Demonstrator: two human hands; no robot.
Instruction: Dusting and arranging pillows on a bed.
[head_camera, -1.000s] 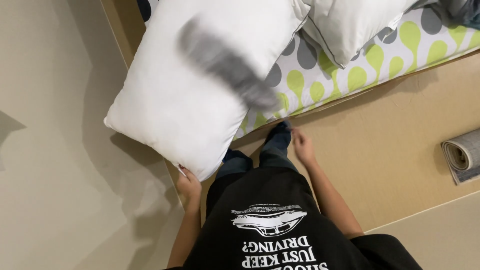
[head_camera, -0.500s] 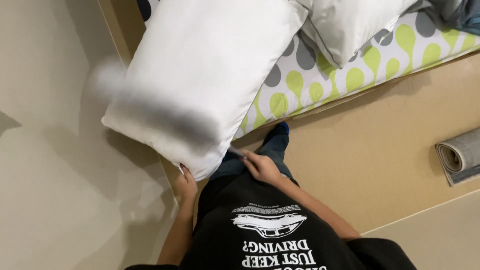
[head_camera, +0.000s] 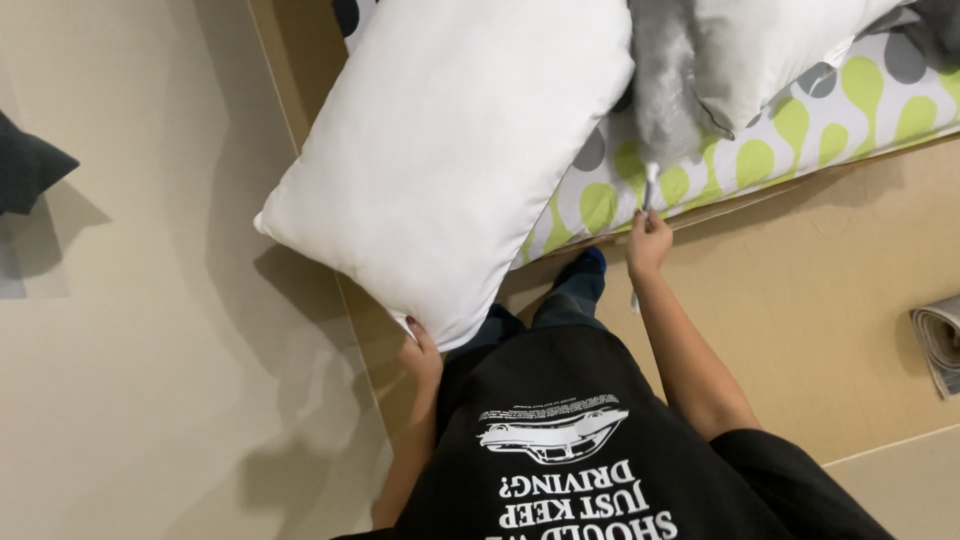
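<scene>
1. While the left hand (head_camera: 420, 355) pinches the lower corner of the large white pillow (head_camera: 450, 150), the pillow leans up from that hand onto the bed.
2. Right hand (head_camera: 648, 240) is clenched around the thin handle of a blurred grey duster (head_camera: 662, 90) just above it.
3. One-corner grip looks weak; the pillow could slide off toward the floor (head_camera: 150, 400).

Single view: head-worn camera, looking steeply down over the wearer's black shirt (head_camera: 600, 470), close to both hands. Faces the bed (head_camera: 760, 150) edge at frame top; floor (head_camera: 840, 330) fills the lower right.
</scene>
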